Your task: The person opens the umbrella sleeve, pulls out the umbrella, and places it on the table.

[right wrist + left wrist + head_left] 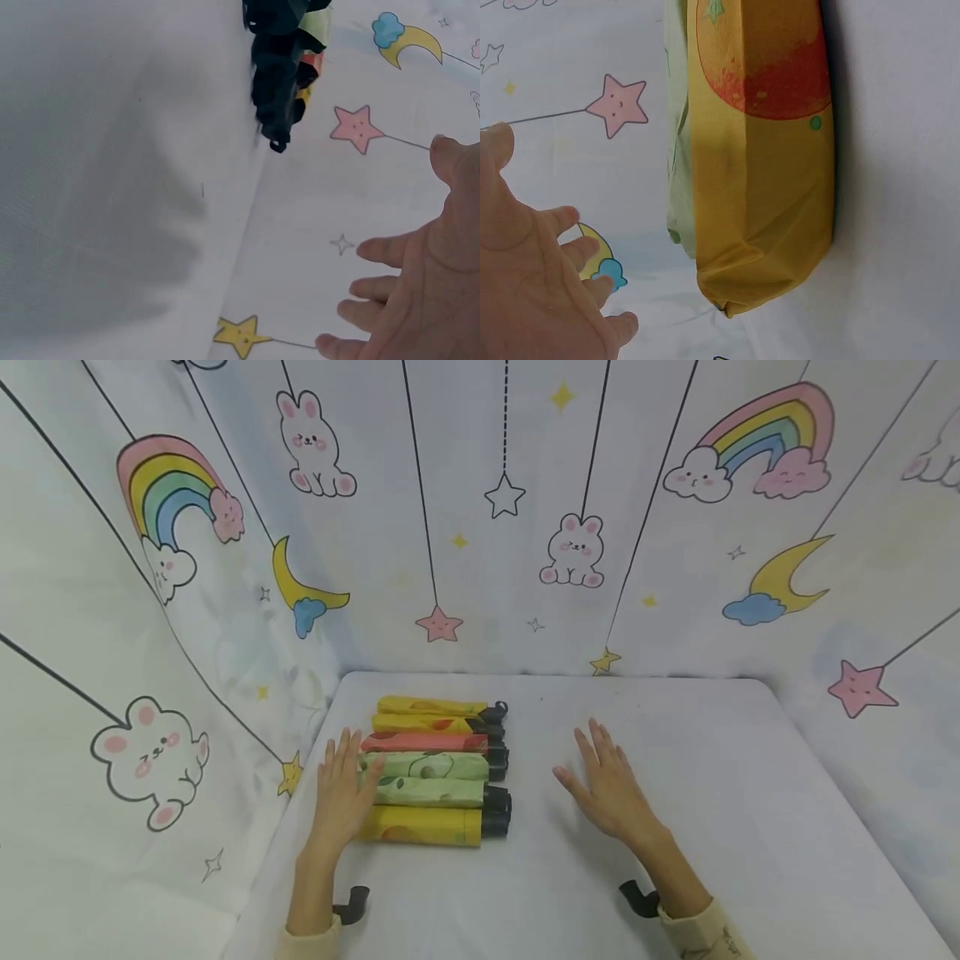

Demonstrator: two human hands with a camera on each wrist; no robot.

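Several folded umbrellas in printed fabric covers lie side by side on the table, black handles pointing right. Nearest is a yellow umbrella (420, 825), then two light green umbrellas (435, 792), a red umbrella (427, 742) and two yellow umbrellas (420, 722) at the back. My left hand (341, 802) hovers at their left ends, fingers spread, holding nothing; the left wrist view has the near umbrella's creased cover end (765, 172) beside the palm. Over the white table to the right of the handles, my right hand (611, 793) is spread with nothing in it.
The white table (712, 827) meets a cloth backdrop (480, 568) printed with rabbits, stars, moons and rainbows at its back and sides. Short black curved pieces (352, 906) show by both wrists. Dark umbrella handles (277, 75) appear at the top of the right wrist view.
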